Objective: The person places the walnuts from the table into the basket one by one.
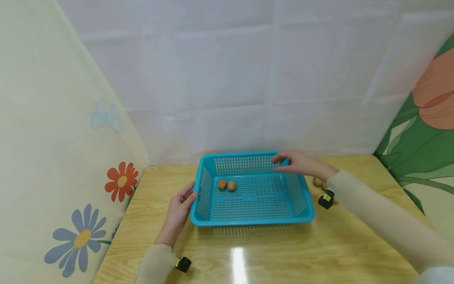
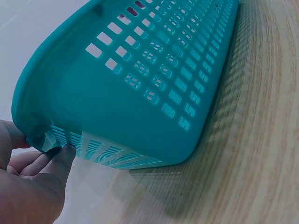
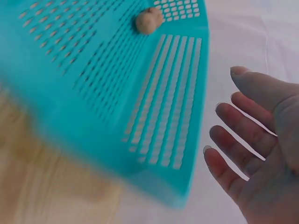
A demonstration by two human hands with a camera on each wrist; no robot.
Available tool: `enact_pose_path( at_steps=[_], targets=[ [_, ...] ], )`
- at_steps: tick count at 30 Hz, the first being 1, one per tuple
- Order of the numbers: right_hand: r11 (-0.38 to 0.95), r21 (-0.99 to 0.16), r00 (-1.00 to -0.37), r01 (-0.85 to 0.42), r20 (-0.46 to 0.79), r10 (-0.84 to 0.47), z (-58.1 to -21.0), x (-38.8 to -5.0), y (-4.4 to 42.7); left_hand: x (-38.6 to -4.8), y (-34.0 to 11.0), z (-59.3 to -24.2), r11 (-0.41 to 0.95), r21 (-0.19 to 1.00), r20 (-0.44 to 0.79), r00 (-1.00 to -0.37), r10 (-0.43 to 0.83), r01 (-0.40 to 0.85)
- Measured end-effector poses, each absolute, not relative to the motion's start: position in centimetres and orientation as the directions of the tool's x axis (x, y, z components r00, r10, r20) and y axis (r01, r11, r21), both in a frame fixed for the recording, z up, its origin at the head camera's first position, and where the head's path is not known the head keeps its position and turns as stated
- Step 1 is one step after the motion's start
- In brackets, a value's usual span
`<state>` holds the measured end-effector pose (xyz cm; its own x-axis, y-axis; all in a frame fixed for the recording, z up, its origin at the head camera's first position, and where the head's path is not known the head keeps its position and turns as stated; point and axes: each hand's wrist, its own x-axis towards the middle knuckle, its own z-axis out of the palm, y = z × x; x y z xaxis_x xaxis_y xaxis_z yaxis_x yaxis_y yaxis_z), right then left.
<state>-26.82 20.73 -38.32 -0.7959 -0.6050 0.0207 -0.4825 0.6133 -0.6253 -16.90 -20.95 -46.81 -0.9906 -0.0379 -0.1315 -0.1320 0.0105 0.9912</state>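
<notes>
A blue plastic basket point(image 1: 252, 222) with slotted walls sits on the table. My left hand point(image 1: 179, 209) grips its left rim, the thumb at the top edge and the fingers against the outer wall, as the left wrist view also shows. Two round brown nuts, walnuts by their look point(image 1: 227, 185), lie side by side on the basket floor, left of its middle. Over the basket's back right corner hovers my right hand point(image 1: 301, 162). Its fingers are loosely bent and apart, with nothing held between them in the right wrist view.
More brown nuts point(image 1: 317, 182) lie on the wooden table point(image 1: 255, 256), right of the basket and partly hidden by the right sleeve. Small black devices point(image 1: 326, 199) are worn at both wrists. A white cloth backdrop point(image 1: 220, 86) hangs behind, with flowered panels at both sides.
</notes>
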Motion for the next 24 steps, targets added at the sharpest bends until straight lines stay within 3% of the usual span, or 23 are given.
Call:
enact_pose_path(
  at_steps=[10, 24],
  targets=[
    [0.705, -0.598, -0.892, -0.381, 0.036, -0.451, -39.9, -23.6, 29.0, -16.8, -20.8, -46.8, 0.004, 0.993, -0.119, -0.992, -0.044, -0.119],
    [0.798, -0.549, -0.958, -0.247, 0.012, -0.288, -43.7, -20.4, 36.9, -16.7, -20.9, -46.7, -0.001, 0.994, -0.109, -0.993, -0.037, -0.109]
  ],
)
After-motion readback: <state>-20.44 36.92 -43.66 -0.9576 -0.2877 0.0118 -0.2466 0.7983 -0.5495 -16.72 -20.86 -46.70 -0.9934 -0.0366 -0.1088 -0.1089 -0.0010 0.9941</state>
